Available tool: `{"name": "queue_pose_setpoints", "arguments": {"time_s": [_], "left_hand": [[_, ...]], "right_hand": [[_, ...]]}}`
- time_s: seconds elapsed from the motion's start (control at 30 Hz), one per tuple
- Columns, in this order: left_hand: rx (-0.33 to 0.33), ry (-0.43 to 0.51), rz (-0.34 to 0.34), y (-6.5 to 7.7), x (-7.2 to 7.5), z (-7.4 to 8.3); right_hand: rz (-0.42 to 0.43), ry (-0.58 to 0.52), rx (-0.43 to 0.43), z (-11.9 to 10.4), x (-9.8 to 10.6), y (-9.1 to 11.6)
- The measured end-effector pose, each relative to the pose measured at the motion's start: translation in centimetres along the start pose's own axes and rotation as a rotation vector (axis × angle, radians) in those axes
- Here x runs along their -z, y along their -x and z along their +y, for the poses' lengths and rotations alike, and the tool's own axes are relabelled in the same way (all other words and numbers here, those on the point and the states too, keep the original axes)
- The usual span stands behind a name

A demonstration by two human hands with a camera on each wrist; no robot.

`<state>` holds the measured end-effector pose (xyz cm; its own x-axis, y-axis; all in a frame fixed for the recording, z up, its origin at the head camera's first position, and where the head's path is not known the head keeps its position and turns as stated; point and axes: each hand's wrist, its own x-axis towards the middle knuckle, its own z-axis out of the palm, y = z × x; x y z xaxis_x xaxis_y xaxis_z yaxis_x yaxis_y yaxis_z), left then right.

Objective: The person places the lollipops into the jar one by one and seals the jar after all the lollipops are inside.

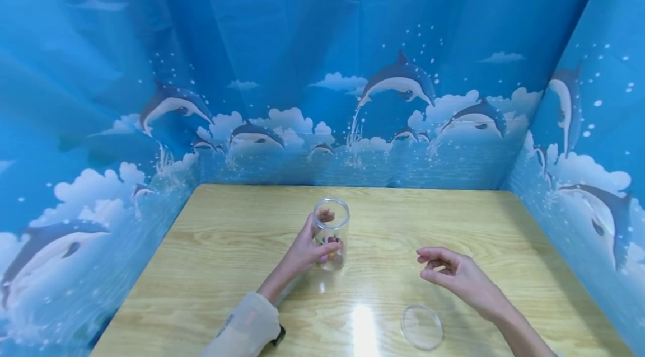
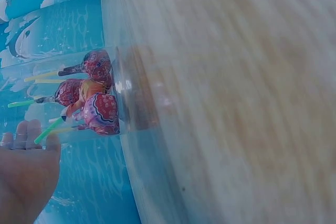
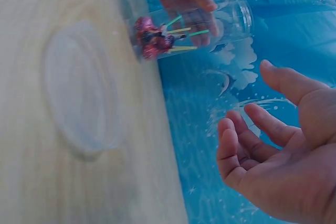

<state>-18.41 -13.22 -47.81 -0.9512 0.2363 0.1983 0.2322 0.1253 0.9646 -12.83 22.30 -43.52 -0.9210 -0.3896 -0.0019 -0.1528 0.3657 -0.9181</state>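
Note:
My left hand (image 1: 308,246) grips a clear cylindrical plastic jar (image 1: 342,231) around its side, near the middle of the table. The jar is upright and its top is uncovered. Inside, at the bottom, lie several wrapped lollipops (image 2: 102,111) in red and orange wrappers, with green and yellow sticks pointing up. In the head view, a round clear lid (image 1: 422,327) lies flat on the table near the front edge. My right hand (image 1: 456,276) is held above the table to the right, beyond the lid, its fingers loosely bent and holding nothing.
The light wood-grain table (image 1: 242,222) is bordered at the back and sides by blue curtains (image 1: 282,66) printed with dolphins. A bright light reflection (image 1: 364,329) shows on the tabletop left of the lid.

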Motion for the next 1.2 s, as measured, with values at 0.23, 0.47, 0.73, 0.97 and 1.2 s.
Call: {"name": "queue_pose_setpoints", "arguments": {"time_s": [0.23,0.47,0.73,0.97,1.2], "left_hand": [[0.003,-0.009,0.003,0.1,-0.1,0.0],[-0.002,0.0,-0.004,0.1,0.0,-0.2],[-0.003,-0.003,0.01,0.1,-0.1,0.1],[-0.012,-0.002,0.002,0.0,-0.1,-0.1],[-0.009,-0.014,0.006,0.0,-0.1,-0.2]], "right_hand": [[-0.076,0.045,0.066,2.6,-0.4,1.7],[-0.133,0.145,0.189,4.9,-0.9,2.8],[-0.158,0.248,0.326,6.2,-1.8,3.1],[-0.142,0.434,0.29,6.0,-2.5,3.4],[-0.192,0.539,0.161,5.3,-3.1,3.2]]}}
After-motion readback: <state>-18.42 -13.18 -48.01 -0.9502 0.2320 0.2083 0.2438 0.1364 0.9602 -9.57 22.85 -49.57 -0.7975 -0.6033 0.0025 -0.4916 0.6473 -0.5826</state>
